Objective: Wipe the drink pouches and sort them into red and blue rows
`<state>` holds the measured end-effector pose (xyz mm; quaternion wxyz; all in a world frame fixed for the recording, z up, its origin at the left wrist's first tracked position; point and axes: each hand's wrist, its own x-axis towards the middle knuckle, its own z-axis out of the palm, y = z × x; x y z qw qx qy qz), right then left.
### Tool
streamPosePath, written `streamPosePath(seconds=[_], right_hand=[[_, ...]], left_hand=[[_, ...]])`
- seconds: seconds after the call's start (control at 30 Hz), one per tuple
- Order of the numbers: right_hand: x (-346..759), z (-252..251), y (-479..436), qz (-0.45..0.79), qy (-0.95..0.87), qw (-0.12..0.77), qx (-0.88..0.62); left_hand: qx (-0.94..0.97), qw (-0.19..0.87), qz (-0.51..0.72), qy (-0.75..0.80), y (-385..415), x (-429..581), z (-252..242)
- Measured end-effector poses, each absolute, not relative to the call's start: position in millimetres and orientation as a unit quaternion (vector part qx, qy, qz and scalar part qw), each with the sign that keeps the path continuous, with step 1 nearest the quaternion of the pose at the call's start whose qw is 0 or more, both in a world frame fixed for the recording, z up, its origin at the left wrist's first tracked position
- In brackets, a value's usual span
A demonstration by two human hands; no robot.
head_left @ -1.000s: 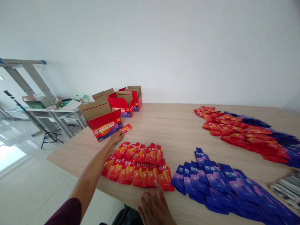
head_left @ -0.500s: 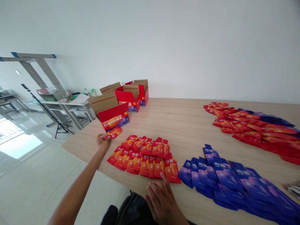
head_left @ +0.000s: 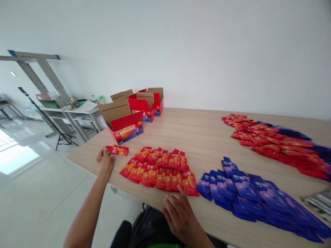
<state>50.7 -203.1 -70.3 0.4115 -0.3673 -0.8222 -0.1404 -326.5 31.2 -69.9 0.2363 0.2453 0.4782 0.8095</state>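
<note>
Pinched by one end in my left hand (head_left: 105,160) is a red sachet (head_left: 118,150), held by the table's left edge in front of the nearest red carton. My right hand (head_left: 179,212) rests at the table's front edge, fingers loosely spread with nothing in them. Its index fingertip points at, and seems to touch, the lower edge of the spread of red sachets (head_left: 161,177), which lie overlapping in two rows. To the right of these, a heap of blue-purple sachets (head_left: 241,186) fans out across the table.
Several open red cartons (head_left: 129,130) with brown inner flaps stand at the table's back left. A larger pile of red sachets (head_left: 279,141) lies at the right, with blue sachets behind it. Something striped (head_left: 319,203) sits at the right edge. A tripod (head_left: 43,119) stands on the floor.
My left hand has drawn back left with the red sachet, away from the nearest carton's front, and the sachet has turned more sideways. The right hand stays nearly in place.
</note>
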Motion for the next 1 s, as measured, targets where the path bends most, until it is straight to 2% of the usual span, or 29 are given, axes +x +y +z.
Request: streamPosePath(seconds=[0.1,0.2,0.3,0.57,0.67,0.8,1.0], right_hand=[[51,-70,-203,-0.133,-0.821,0.415,-0.369],[51,-72,-203,-0.134,-0.825,0.408,-0.367],[50,-75,-203,-0.136,-0.827,0.402,-0.368],[49,-79,-202,-0.133,-0.828,0.398,-0.373],[49,-80,-202,-0.134,-0.825,0.398,-0.377],[48,-80,-202,-0.131,-0.825,0.4,-0.377],[47,-81,-202,-0.13,-0.828,0.388,-0.384]], left_hand=[[0.305,0.261,0.787,0.47,30,-318,-67],[0.381,0.317,0.707,0.505,32,-305,-67],[0.379,0.329,0.672,0.545,40,-293,-72],[0.246,0.235,0.795,0.503,42,-315,-65],[0.253,0.234,0.808,0.478,38,-322,-57],[0.338,0.289,0.768,0.462,32,-305,-57],[0.481,0.395,0.636,0.457,23,-276,-62]])
